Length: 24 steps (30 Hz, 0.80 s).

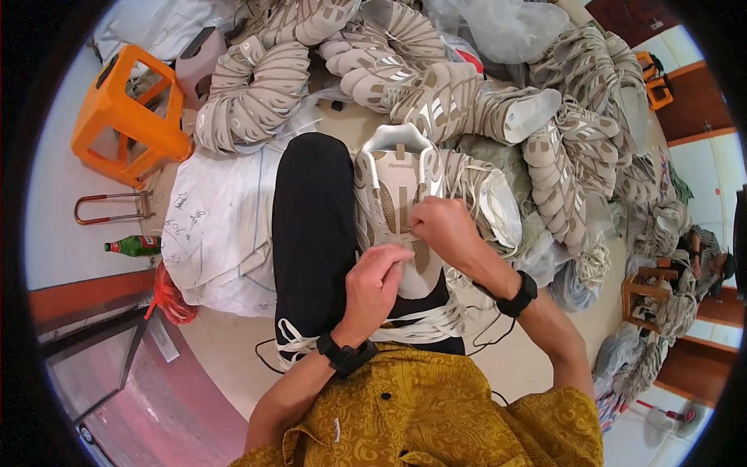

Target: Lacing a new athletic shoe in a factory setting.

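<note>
On my lap stands a beige and white sneaker [397,167] with brown mesh panels, its heel opening away from me and its toe toward me. My right hand [447,229] is closed in a pinch at the shoe's right edge, over the eyelets. My left hand [373,284] is closed too, its fingertips pressed together over the toe area. Whatever is between the fingers of either hand is too small to make out. A bundle of white shoelaces [420,327] hangs across my thighs, just below the shoe.
Long curved rows of nested sneakers [253,93] fill the floor ahead and to the right. At left are an orange stool [128,113], a white sack [222,226] and a green bottle [134,246]. Another person [708,261] sits at far right.
</note>
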Available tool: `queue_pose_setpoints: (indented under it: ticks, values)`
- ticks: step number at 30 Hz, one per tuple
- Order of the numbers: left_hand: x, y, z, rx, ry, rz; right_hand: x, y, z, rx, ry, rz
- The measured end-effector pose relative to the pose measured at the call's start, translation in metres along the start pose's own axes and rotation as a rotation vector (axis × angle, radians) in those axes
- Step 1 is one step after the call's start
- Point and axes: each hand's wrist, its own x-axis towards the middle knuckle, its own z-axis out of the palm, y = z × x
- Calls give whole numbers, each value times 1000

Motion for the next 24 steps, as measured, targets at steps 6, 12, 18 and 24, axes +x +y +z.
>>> queue_pose_setpoints:
  ticks: [6,12,18,24]
  values:
    - [0,2,-1,-91,6,-115,-4,-3,8,84,67,4]
    - [-4,-2,-3,-81,-46,-67,-6,-13,-2,-173,92,-131]
    - [-6,-10,-2,-196,-60,-149,-6,-30,6,-328,155,-62]
    - [-5,-12,-4,-296,-31,-185,-8,-23,23,-156,283,-24]
